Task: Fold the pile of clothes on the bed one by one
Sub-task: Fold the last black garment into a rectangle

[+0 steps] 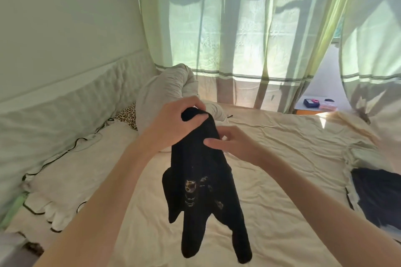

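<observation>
Sunlit curtains (238, 34) back the cream bed (282, 147); left hand (173, 123) grips, right hand (234, 145) seemingly pinches, black garment (201, 191).

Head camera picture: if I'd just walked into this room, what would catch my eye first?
Most likely the black garment hanging in mid-air at the centre, over the cream bed sheet. The left hand grips its top end and the right hand pinches it just below. Next come the sunlit green curtains behind the bed, and a dark piece of clothing lying at the bed's right edge.
</observation>
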